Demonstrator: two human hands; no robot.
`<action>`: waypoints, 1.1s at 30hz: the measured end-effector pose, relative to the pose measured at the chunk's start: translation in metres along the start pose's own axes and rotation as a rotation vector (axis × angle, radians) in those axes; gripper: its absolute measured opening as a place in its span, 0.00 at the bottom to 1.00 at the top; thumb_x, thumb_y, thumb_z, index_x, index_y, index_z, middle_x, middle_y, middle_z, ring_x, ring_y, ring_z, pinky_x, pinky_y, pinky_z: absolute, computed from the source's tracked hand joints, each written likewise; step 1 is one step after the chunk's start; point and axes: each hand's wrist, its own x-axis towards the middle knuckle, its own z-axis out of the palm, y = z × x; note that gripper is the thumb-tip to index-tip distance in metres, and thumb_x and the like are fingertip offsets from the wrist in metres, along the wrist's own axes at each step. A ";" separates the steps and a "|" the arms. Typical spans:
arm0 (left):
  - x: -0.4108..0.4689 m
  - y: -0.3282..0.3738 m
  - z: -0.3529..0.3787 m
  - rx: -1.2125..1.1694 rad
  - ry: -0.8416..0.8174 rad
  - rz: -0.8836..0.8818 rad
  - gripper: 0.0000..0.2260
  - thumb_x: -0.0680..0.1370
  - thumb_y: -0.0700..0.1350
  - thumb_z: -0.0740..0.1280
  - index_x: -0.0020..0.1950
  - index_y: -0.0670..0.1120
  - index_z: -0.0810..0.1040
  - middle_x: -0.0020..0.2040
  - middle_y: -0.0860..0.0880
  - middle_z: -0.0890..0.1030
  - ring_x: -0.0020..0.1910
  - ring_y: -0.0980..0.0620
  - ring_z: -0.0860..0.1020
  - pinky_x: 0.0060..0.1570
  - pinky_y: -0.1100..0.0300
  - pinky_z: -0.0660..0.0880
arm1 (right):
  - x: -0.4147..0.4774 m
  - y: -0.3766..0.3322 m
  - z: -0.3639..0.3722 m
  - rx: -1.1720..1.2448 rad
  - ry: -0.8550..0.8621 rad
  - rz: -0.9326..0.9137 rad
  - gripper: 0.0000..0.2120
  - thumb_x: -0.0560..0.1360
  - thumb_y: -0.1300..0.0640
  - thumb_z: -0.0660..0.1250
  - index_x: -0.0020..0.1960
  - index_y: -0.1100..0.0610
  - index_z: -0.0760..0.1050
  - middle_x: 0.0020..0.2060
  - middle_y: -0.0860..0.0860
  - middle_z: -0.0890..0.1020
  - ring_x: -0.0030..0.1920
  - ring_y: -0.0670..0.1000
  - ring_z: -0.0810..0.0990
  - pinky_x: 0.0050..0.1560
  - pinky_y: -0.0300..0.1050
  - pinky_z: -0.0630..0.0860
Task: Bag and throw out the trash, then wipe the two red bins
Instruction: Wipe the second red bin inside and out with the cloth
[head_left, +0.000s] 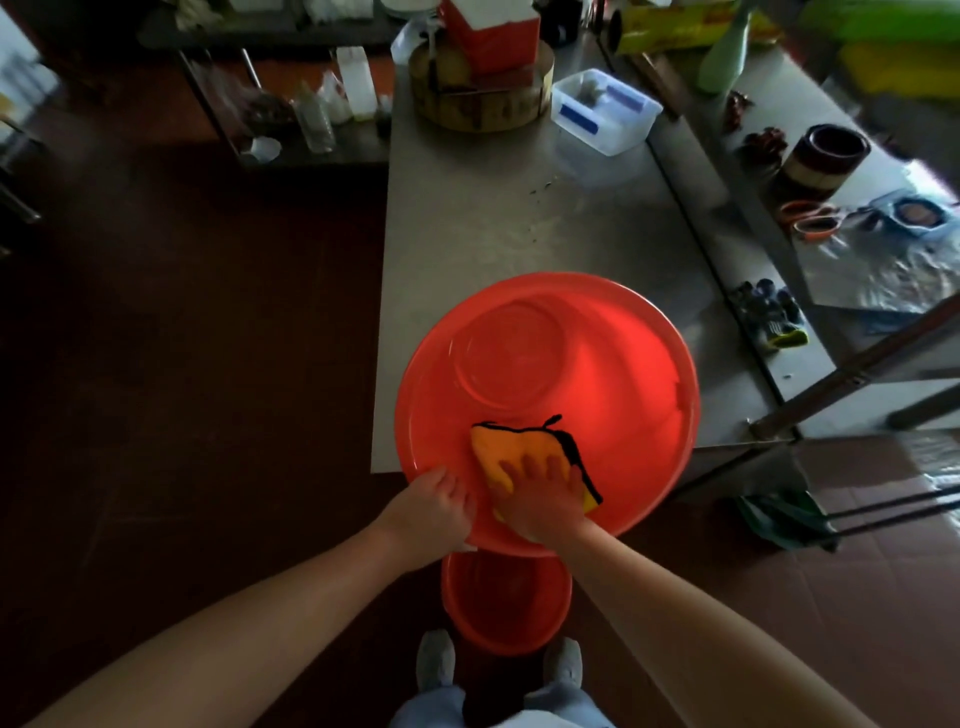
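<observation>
Left hand (434, 506) curled in a grip, right hand (543, 496) pressed flat, fingers spread

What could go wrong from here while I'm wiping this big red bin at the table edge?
The large red bin overhangs the steel table on the near side, and the right hand presses the yellow cloth on that overhanging part, so it may tip; only the left hand on the rim steadies it. If it drops, it would probably hit the smaller red bin on the floor, between the feet.
</observation>
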 end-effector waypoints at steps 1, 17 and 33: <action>-0.001 0.000 0.000 0.004 0.004 0.003 0.27 0.78 0.68 0.60 0.49 0.45 0.82 0.46 0.45 0.84 0.45 0.46 0.82 0.53 0.52 0.78 | -0.001 0.006 0.001 -0.023 0.030 -0.009 0.28 0.82 0.34 0.47 0.80 0.40 0.57 0.81 0.50 0.57 0.80 0.61 0.52 0.76 0.67 0.46; 0.012 -0.001 -0.006 0.042 0.008 -0.003 0.24 0.73 0.70 0.67 0.41 0.48 0.82 0.37 0.49 0.83 0.37 0.49 0.80 0.44 0.57 0.76 | -0.023 0.022 -0.004 -0.078 -0.032 0.052 0.30 0.80 0.36 0.44 0.80 0.41 0.54 0.82 0.51 0.53 0.80 0.62 0.46 0.74 0.69 0.37; 0.013 0.001 -0.018 0.051 -0.007 0.029 0.27 0.81 0.66 0.57 0.52 0.44 0.80 0.49 0.45 0.84 0.48 0.45 0.82 0.55 0.53 0.75 | -0.043 0.053 -0.010 -0.176 0.049 0.036 0.35 0.76 0.30 0.44 0.80 0.40 0.55 0.82 0.51 0.53 0.81 0.62 0.44 0.74 0.66 0.33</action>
